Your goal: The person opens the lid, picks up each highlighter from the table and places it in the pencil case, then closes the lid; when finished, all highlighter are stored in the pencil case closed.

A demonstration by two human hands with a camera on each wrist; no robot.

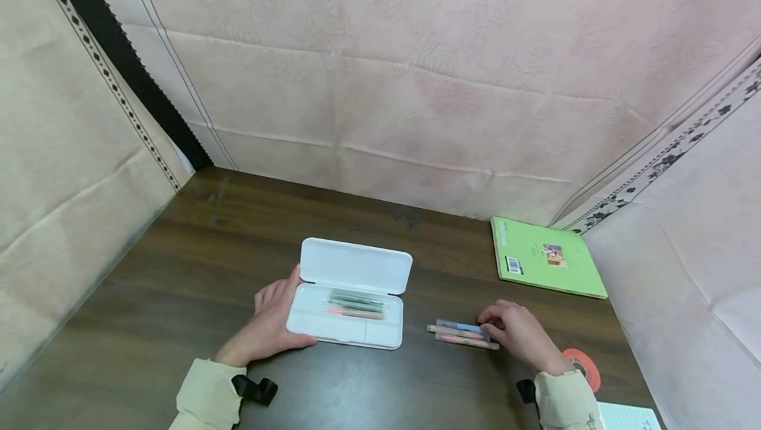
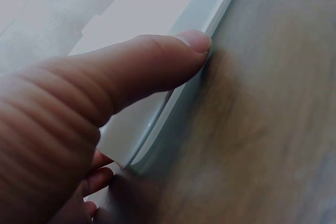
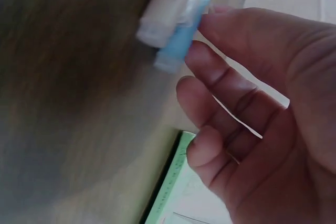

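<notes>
A white pencil case (image 1: 380, 332) lies with its lid (image 1: 357, 265) swung back on the dark wooden table; several slim green and pink-tipped pens (image 1: 357, 304) are inside. My left hand (image 1: 273, 324) grips its left end, the thumb (image 2: 157, 59) along the front edge and the fingers round the far side. To the right of the case, three pens lie side by side: a blue pen (image 1: 460, 325), a beige one (image 1: 454, 332) and a red-marked one (image 1: 466, 341). With thumb and forefinger, my right hand (image 1: 517, 331) pinches the blue pen near its right end.
A green book (image 1: 547, 257) lies at the back right, near the cloth-covered wall (image 1: 416, 100). An orange ring-shaped roll (image 1: 585, 367) sits beside my right wrist. Part of a pale lined notepad (image 1: 629, 417) shows at the lower right.
</notes>
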